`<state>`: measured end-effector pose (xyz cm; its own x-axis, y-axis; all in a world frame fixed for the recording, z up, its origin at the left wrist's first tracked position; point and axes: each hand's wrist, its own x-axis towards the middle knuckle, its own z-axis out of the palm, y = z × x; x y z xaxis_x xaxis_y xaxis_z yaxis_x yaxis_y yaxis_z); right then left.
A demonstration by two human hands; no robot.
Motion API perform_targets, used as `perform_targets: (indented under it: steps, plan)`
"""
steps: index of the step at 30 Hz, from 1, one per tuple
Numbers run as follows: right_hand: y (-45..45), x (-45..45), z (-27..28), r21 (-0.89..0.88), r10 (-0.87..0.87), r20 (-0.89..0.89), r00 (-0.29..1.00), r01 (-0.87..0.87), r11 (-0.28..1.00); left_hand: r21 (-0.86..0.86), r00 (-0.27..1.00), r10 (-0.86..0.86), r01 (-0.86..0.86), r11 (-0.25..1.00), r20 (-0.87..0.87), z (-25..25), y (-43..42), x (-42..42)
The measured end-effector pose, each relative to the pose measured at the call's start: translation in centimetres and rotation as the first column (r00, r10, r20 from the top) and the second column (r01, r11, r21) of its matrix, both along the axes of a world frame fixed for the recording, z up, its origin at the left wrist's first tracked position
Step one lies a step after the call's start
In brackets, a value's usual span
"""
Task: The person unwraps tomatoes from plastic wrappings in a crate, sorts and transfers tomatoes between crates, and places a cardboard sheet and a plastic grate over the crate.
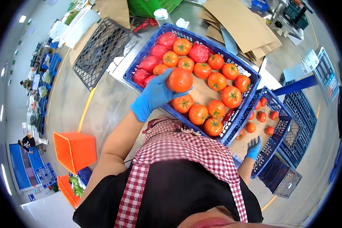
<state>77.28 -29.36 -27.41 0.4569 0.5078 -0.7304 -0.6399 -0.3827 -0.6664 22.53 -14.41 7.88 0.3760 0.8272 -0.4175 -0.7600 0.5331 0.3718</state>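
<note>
My left hand (pixel 155 93), in a blue glove, holds a large red tomato (pixel 179 79) above a blue crate (pixel 131 68). Inside that crate lie several tomatoes with green tops and several red-wrapped ones (pixel 167 39) along its left and upper side, over a brown cardboard liner (pixel 205 93). My right hand (pixel 253 148), gloved too, is over the lower part of a smaller blue crate (pixel 284 131) on the right, fingers apart and holding nothing. Several small tomatoes (pixel 261 116) sit on cardboard in the upper part of that crate.
Flat cardboard sheets (pixel 243 22) and a green container (pixel 150 7) are beyond the large crate. A scale with a display (pixel 326 74) stands at right. A black grid crate (pixel 102 49) is at left, an orange bin (pixel 76 152) lower left. Stacked crates (pixel 300 117) are far right.
</note>
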Motion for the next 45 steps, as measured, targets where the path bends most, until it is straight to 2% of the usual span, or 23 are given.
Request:
perform_targets:
  steps: [3, 6, 9, 12, 13, 14, 15, 17, 18, 20, 23, 24, 26, 27, 28, 29, 31, 33, 36, 39, 42, 43, 45]
  plan:
    - [6.8, -8.2, 19.0, 0.393, -0.005, 0.341, 0.94, -0.138, 0.909, 0.035, 0.998, -0.069, 0.069, 0.997, -0.005, -0.2, 0.2, 1.4]
    - [10.0, -18.3, 33.5, 0.354, 0.26, 0.578, 0.774, -0.525, 0.774, 0.091, 0.968, -0.22, 0.231, 0.969, -0.12, 0.1, 0.0, 5.3]
    - [10.5, -23.8, 35.4, 0.53, 0.515, 0.58, 0.631, -0.772, 0.349, 0.156, 0.855, -0.434, 0.489, 0.858, -0.285, 1.0, -0.5, 9.5]
    - [11.1, -23.7, 34.0, 0.67, 0.604, 0.244, 0.758, -0.583, 0.46, 0.278, 0.701, -0.565, 0.701, 0.656, -0.435, 2.1, 1.8, 7.7]
    - [10.5, -22.8, 33.8, 0.694, 0.558, 0.178, 0.811, -0.505, 0.513, 0.299, 0.702, -0.373, 0.636, 0.711, -0.607, 1.9, 2.7, 6.7]
    - [10.4, -21.1, 31.7, 0.769, 0.521, 0.028, 0.853, -0.351, 0.534, 0.368, 0.531, -0.049, 0.648, 0.666, -0.846, -0.6, 4.1, 4.7]
    - [9.6, -19.4, 30.5, 0.755, 0.424, -0.137, 0.895, -0.183, 0.63, 0.208, 0.073, 0.248, 0.789, 0.578, -0.966, -2.9, 4.6, 1.8]
    - [8.2, -14.8, 25.8, 0.657, 0.162, -0.293, 0.942, 0.076, 0.75, -0.311, -0.354, -0.011, 0.804, 0.507, -0.935, -4.9, 3.3, -0.9]
    - [7.1, -12.2, 21.6, 0.596, 0.003, -0.284, 0.959, 0.174, 0.784, -0.334, -0.474, 0.289, 0.843, 0.423, -0.832, -7.7, 1.5, -1.9]
    - [3.1, -7.6, 12.8, 0.331, -0.176, -0.259, 0.95, 0.258, 0.908, -0.427, -0.596, 0.37, 0.787, 0.446, -0.712, -5.7, -0.2, 0.6]
    - [-3.5, -5.4, 1.8, -0.16, -0.296, -0.249, 0.922, 0.262, 0.952, -0.494, -0.595, 0.265, 0.791, 0.361, -0.759, -5.8, 1.4, 1.4]
    - [-4.6, -5.5, 0.5, -0.096, 0.05, 0.021, 0.999, -0.048, 0.994, -0.454, -0.551, 0.253, 0.818, 0.354, -0.795, -6.1, 1.7, 1.3]
    - [-6.9, -5.9, -1.6, -0.409, 0.574, 0.647, 0.501, -0.407, 0.817, -0.38, -0.471, 0.221, 0.855, 0.354, -0.854, -7.1, 1.9, 0.4]
    - [-3.8, -7.4, 3.9, -0.092, 0.238, 0.421, 0.875, -0.22, 0.971, -0.343, -0.423, 0.169, 0.867, 0.361, -0.89, -7.2, 2.1, 0.3]
    - [-0.1, -9.7, 11.0, 0.121, -0.195, 0.07, 0.978, 0.186, 0.975, -0.355, -0.432, 0.164, 0.864, 0.358, -0.887, -7.1, 2.0, 0.2]
    - [2.6, -11.9, 16.4, 0.197, 0.0, 0.263, 0.965, -0.054, 0.979, -0.366, -0.44, 0.161, 0.863, 0.349, -0.883, -7.0, 1.9, 0.3]
    - [7.1, -17.3, 26.2, 0.28, 0.2, 0.654, 0.73, -0.479, 0.832, -0.353, -0.417, 0.185, 0.886, 0.302, -0.89, -7.2, 2.2, 0.5]
    - [10.0, -22.1, 32.5, 0.046, 0.313, 0.924, 0.22, -0.876, 0.481, -0.311, -0.361, 0.225, 0.922, 0.23, -0.905, -7.7, 2.7, 0.2]
    - [12.1, -25.8, 30.0, -0.551, 0.06, 0.835, -0.547, -0.828, 0.105, -0.436, -0.455, 0.128, 0.887, 0.155, -0.881, -6.5, 3.7, 0.8]
    - [13.9, -26.9, 26.9, -0.558, -0.114, 0.818, -0.563, -0.826, 0.077, -0.335, -0.321, -0.117, 0.933, 0.13, -0.94, -6.6, 5.0, 0.0]
    - [15.8, -27.9, 26.9, -0.834, -0.116, 0.549, -0.828, -0.551, -0.015, -0.269, 0.0, -0.531, 0.862, 0.43, -0.847, -5.3, 6.6, -1.9]
    - [16.2, -28.0, 26.9, -0.8, 0.004, 0.6, -0.8, -0.6, -0.013, -0.174, 0.263, -0.649, 0.831, 0.529, -0.714, -6.2, 7.1, -3.5]
    - [16.5, -27.1, 28.0, -0.706, -0.024, 0.708, -0.706, -0.708, -0.027, -0.316, 0.313, -0.749, 0.762, 0.565, -0.584, -6.9, 7.3, -5.5]
